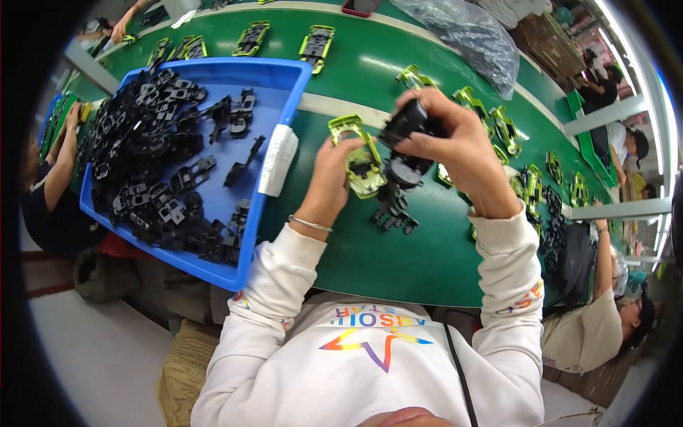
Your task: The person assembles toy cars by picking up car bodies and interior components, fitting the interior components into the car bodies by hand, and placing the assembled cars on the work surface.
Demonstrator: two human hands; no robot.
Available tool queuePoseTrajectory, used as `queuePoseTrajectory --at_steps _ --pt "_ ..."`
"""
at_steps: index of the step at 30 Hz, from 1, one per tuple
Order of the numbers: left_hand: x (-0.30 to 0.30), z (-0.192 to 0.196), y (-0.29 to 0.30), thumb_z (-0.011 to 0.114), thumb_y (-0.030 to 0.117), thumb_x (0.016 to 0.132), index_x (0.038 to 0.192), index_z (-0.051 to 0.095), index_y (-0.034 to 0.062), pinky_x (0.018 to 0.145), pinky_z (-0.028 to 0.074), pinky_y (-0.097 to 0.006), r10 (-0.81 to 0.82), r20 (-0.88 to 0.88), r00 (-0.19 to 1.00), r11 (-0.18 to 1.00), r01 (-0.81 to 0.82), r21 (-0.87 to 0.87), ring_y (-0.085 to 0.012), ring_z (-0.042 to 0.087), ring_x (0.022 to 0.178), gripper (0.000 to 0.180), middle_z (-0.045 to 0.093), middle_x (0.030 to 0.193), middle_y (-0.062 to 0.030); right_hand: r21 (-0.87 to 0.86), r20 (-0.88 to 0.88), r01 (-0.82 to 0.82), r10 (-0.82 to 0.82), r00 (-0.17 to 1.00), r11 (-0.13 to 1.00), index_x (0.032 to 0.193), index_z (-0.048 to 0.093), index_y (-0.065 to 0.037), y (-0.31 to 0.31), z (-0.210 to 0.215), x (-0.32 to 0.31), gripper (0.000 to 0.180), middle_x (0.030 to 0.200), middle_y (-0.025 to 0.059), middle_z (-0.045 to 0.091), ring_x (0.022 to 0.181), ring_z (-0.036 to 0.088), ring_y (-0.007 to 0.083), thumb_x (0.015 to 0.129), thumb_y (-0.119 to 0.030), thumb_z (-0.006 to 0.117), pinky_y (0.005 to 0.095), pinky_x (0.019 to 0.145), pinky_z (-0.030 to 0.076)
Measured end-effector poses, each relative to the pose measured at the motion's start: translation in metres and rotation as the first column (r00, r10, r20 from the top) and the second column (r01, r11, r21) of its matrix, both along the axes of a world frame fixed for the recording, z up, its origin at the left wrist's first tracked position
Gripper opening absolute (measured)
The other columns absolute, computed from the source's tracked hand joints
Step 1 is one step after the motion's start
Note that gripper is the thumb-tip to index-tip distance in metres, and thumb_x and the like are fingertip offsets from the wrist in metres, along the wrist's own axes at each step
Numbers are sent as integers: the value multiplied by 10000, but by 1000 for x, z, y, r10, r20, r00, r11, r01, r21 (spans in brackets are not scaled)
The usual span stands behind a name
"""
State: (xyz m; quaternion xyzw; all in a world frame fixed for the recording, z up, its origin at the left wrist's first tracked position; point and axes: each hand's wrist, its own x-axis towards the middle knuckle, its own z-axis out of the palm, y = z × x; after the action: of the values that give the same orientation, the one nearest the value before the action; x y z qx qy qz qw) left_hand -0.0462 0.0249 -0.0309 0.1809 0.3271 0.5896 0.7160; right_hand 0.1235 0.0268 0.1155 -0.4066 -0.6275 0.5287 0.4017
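Note:
My left hand is closed on a lime-green toy car body shell, held by its left side over the green table. My right hand grips a dark, rounded black plastic part between thumb and fingers, just right of the shell. Part of that piece is hidden by the fingers. Below it, another black plastic part shows close to the shell's right edge; I cannot tell whether it is held or lying. Several small black parts rest on the table beneath my hands.
A blue bin heaped with black plastic parts stands at my left, a white label on its rim. More green shells lie along the far belt and to the right. A clear plastic bag lies beyond. Other people work on both sides.

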Motion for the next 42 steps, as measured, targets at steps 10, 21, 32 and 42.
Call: queuePoseTrajectory --at_steps 10,21,32,42 --pt "6 0 19 594 102 936 1238 524 21 790 598 -391 -38 -190 981 998 46 33 -276 703 897 320 696 1113 -181 4 292 276 -265 919 961 966 728 -8 -48 -91 77 222 1108 58 635 895 595 149 873 -208 757 269 811 473" --pt "14 12 4 582 208 983 1248 525 57 739 578 -356 -35 -219 975 996 52 71 -242 689 863 310 690 1115 -162 -129 454 301 -213 865 945 1037 711 15 -55 -67 82 231 968 39 741 836 616 90 931 -189 703 279 740 472" --pt "16 14 1 332 581 1048 1257 516 36 914 551 -531 17 52 998 995 -22 93 -331 661 995 612 636 1118 -200 217 252 429 -475 843 877 1119 614 -14 -57 -48 39 186 707 43 588 594 554 123 1011 -163 587 274 552 446" --pt "24 32 -17 287 618 1044 1226 517 20 885 566 -382 16 23 1000 992 -18 128 -240 678 994 666 657 1108 -160 233 276 235 -296 914 944 1244 572 -35 -62 -67 -11 402 1133 55 594 810 599 100 885 -93 744 259 652 507"
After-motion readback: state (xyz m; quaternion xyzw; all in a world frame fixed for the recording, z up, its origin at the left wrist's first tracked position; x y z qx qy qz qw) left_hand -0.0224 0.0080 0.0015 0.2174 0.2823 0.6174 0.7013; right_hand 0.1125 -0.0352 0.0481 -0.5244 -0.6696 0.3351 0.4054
